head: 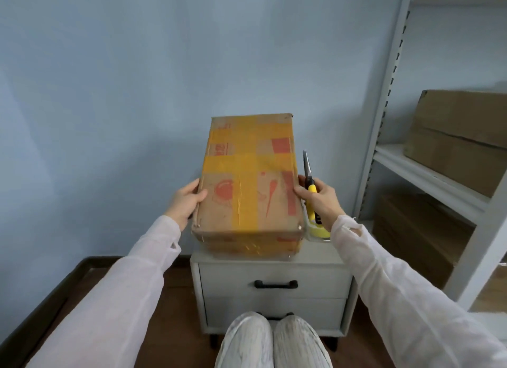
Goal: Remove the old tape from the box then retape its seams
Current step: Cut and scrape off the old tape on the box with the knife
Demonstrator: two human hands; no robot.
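Box [248, 186] is up over the worktop [321, 251], held between both hands, taped face tilted toward the camera. Its near edge sits at the worktop's front lip; can't tell if it touches.

- Left hand [185, 203]: fingers curled round the box's left edge, thumb on the top face.
- Right hand [319, 200]: fingers clenched on the yellow handle of the scissors [307, 170], blades pointing up, while the thumb presses on the box's right edge.
- Old tape [248, 159]: yellow strips cross the top face, one down the centre seam and others across it. All of it looks intact, nothing lifted.

Judgement: this is the very start of the removal step, positioning only. Next move calls for the box set flat and pinned by the left hand, then a blade tip under a strip end or run along the centre seam. Risks are a blade going too deep into the flaps, and an awkward grip with the scissors sharing the holding hand.

Tape roll [319, 231], yellow, sits on the worktop just beside the box's right corner, partly hidden by the right wrist.

The worktop is the top of a small grey drawer unit [274, 307] with a black pull, and the person's knees [271, 340] are right in front of it. The floor [175, 285] is dark wood and the wall [137, 79] behind is plain blue. At right stands a grey shelf rack [428, 172] carrying cardboard cartons [461, 131].
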